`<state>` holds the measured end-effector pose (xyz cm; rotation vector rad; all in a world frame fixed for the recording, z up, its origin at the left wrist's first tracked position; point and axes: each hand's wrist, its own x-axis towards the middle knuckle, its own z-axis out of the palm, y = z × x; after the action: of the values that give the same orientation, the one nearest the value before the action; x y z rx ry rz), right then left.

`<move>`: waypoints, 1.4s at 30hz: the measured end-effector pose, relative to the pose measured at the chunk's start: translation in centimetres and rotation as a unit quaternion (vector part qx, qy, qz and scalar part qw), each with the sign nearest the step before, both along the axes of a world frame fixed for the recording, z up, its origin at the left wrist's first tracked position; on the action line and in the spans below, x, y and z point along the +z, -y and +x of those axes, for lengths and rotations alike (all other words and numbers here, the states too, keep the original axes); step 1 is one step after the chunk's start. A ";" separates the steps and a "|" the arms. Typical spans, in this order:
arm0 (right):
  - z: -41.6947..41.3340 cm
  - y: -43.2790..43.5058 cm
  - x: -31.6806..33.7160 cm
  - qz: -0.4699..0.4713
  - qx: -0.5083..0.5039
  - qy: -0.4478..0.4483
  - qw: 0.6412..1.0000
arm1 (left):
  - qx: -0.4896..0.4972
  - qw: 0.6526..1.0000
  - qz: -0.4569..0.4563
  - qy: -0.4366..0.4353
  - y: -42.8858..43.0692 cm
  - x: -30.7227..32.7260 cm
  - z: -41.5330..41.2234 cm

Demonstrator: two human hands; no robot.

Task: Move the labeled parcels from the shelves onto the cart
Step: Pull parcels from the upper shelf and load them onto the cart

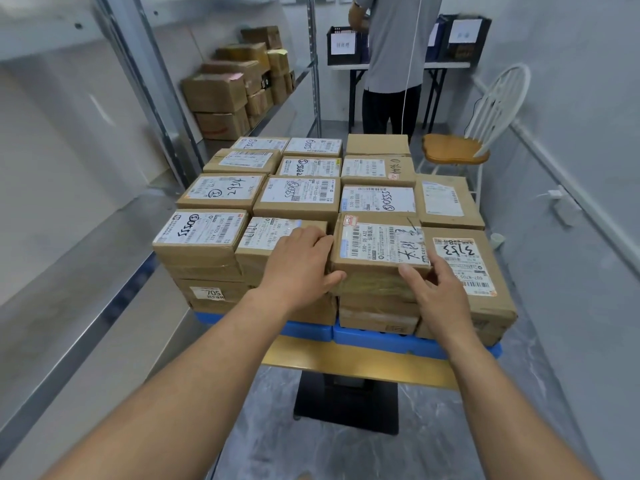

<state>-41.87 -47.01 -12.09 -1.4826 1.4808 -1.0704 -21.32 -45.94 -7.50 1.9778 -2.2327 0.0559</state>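
Several brown labeled parcels are stacked in rows on the cart, whose blue deck (377,339) and yellow edge show below them. My left hand (299,263) and my right hand (434,289) grip the two sides of a front-row parcel (377,245) with a white barcode label and black handwriting. The left fingers reach into the gap beside it, thumb on its front face. The right thumb lies on the front corner, fingers down its right side. More brown parcels (228,95) sit stacked on the metal shelf at the back left.
Metal shelving (104,209) runs along the left. A person (394,57) stands behind the cart at a table (446,65) holding dark crates. A white chair with a wooden seat (457,150) stands at the right wall. Grey floor lies below me.
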 end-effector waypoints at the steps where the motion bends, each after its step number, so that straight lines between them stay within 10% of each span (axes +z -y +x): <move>1: 0.0 -0.1 0.2 -0.003 -0.001 -0.011 1.000 | 0.001 1.000 0.005 -0.003 -0.1 0.1 -0.1; 16: 2.0 -7.5 0.1 -0.278 0.007 -0.336 0.900 | 0.098 0.986 -0.095 -0.097 -11.6 -2.2 -1.0; 28: 10.8 -15.6 -1.4 -0.349 0.275 -0.327 0.834 | 0.341 0.936 -0.079 -0.027 -25.3 -5.7 2.4; 42: 23.5 -29.6 0.2 -0.448 0.444 -0.205 0.749 | 0.591 0.798 -0.119 0.032 -44.4 -5.3 7.8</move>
<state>-18.39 -17.46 -11.92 -2.8210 0.1997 -0.8455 -13.51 -1.55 -12.78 2.8197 -0.6035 0.5036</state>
